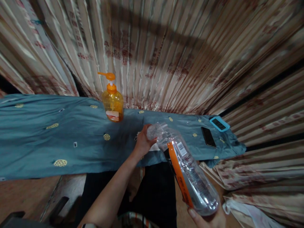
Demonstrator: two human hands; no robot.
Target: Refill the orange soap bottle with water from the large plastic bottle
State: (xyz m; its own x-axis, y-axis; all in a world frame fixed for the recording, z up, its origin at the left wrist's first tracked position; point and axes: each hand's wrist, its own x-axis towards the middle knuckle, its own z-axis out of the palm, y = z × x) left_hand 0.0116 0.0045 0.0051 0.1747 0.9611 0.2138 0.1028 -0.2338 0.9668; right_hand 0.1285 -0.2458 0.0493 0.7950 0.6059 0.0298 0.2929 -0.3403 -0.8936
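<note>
A large clear plastic bottle [190, 172] with an orange, grey and black label is tilted, its neck toward the upper left and its base toward the lower right. My right hand [207, 218] grips it at the base, partly cut off by the lower edge of the view. At the mouth end, my left hand [143, 142] is closed around a clear, cup-like plastic piece [154, 131]. That piece meets the bottle's mouth; whether it is joined to it I cannot tell. Something white, like paper [155, 147], shows on the cloth behind the left hand.
A teal cloth with pineapple prints [80, 133] covers the narrow table. An orange pump bottle [112, 106] stands near the back edge. To the right lie a dark phone [208, 137] and a blue-framed device [219, 123]. Pleated curtains [152, 57] hang behind; a white plastic bag [247, 212] is lower right.
</note>
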